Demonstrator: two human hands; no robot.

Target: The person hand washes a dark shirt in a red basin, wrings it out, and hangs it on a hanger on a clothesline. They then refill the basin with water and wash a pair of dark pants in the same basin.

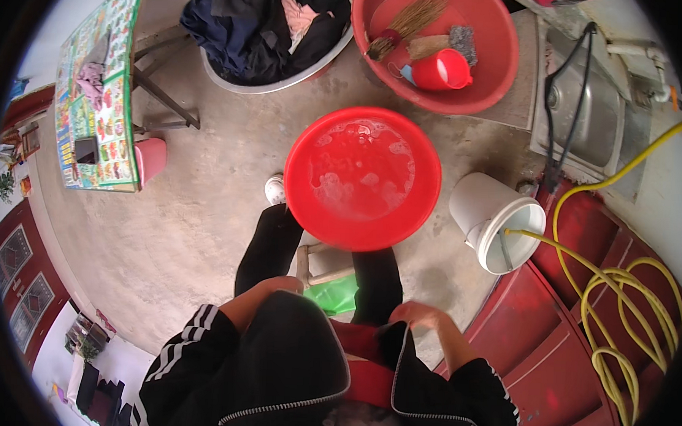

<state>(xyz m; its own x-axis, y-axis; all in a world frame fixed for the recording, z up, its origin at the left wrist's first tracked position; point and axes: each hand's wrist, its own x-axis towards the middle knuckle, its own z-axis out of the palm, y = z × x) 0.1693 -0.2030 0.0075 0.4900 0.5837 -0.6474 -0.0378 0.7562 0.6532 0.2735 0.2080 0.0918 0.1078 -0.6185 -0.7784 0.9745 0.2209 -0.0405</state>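
Observation:
My left hand (287,284) is mostly hidden behind the left front panel of the black zip jacket (289,348) that I wear, so its grip cannot be made out. At the raised edge of the right panel, my right hand (414,314) has its fingers bent around the fabric, slightly blurred. Beyond my knees a red plastic basin (360,234) holds water with patches of suds. Between my legs are a wooden stool (329,276) and a piece of green plastic (334,295).
A metal basin (243,89) of dark clothes and a larger red tub (378,3) with a straw brush and red mug stand ahead. Rightward are a white bucket (472,207), a yellow hose (606,276) and a steel sink (585,121). A table (107,140) stands left.

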